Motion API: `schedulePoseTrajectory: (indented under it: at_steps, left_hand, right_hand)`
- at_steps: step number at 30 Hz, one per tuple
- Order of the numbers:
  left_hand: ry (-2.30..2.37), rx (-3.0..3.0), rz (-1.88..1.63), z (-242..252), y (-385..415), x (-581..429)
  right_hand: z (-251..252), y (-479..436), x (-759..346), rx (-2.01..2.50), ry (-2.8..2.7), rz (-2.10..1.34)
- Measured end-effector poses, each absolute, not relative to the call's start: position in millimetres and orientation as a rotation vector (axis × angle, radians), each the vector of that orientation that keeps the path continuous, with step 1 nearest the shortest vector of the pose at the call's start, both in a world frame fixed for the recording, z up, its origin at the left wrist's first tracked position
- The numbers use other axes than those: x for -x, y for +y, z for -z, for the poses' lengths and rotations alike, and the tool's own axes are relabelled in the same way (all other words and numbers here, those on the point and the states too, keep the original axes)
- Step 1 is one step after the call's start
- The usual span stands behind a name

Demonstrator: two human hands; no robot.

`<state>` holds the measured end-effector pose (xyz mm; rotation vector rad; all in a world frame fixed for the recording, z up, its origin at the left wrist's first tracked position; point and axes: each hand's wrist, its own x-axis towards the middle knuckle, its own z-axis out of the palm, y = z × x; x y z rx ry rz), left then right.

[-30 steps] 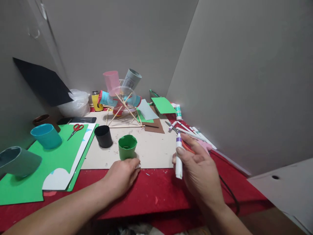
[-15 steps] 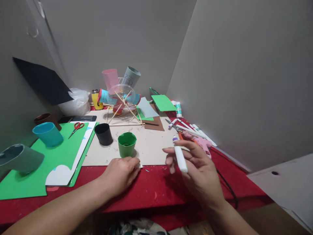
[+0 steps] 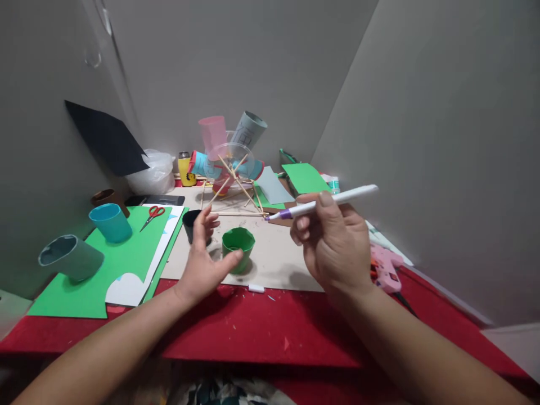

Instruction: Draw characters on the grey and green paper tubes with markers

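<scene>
My right hand (image 3: 335, 239) is closed around a white marker (image 3: 348, 195), held sideways with its uncapped purple tip pointing left. My left hand (image 3: 206, 253) has its thumb and fingers spread at the near left of a small green paper cup (image 3: 242, 239). Its thumb overlaps the cup's front; whether they touch I cannot tell. Behind the fingers, a black paper cup (image 3: 190, 225) is partly hidden. A white marker cap (image 3: 256, 288) lies on the red cloth (image 3: 236, 332) in front of the green cup.
A wheel of sticks and clear discs (image 3: 232, 163) carrying several cups stands behind. On the left, a teal cup (image 3: 110, 225) and a grey cup (image 3: 73, 259) rest on green sheets (image 3: 139, 247) near red scissors (image 3: 155, 212). A pink glue gun (image 3: 386, 267) lies right.
The marker has turned from upright to sideways, its tip now pointing left. My left hand has left the white cap and opened beside the green cup. The view has shifted somewhat.
</scene>
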<state>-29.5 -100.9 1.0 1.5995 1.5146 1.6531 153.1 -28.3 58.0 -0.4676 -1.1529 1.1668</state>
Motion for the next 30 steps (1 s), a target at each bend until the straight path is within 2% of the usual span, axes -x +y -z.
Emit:
schedulePoseTrajectory:
  at_steps: [4, 8, 12, 19, 25, 30]
  left_hand:
    - [1.515, -1.501, -1.33, 2, -97, 30]
    - [1.496, -1.508, -1.164, 8, -92, 34]
    - [1.446, -1.46, -1.176, 11, -86, 37]
    - [1.259, -1.042, -1.207, -5, -92, 28]
    - [1.088, -0.78, -1.175, -13, -96, 21]
    - [1.069, -0.778, -1.112, -8, -92, 22]
  right_hand:
    - [-56, -13, -147, 0.493, -1.06, -1.259]
    - [-45, -7, -151, 0.546, -0.976, -1.306]
    - [-37, -7, -156, 0.571, -0.969, -1.315]
    - [-39, -19, -157, 0.519, -0.993, -1.236]
    - [-23, -37, -163, 0.486, -1.338, -1.04]
    - [-20, -43, -176, 0.476, -1.828, -0.608]
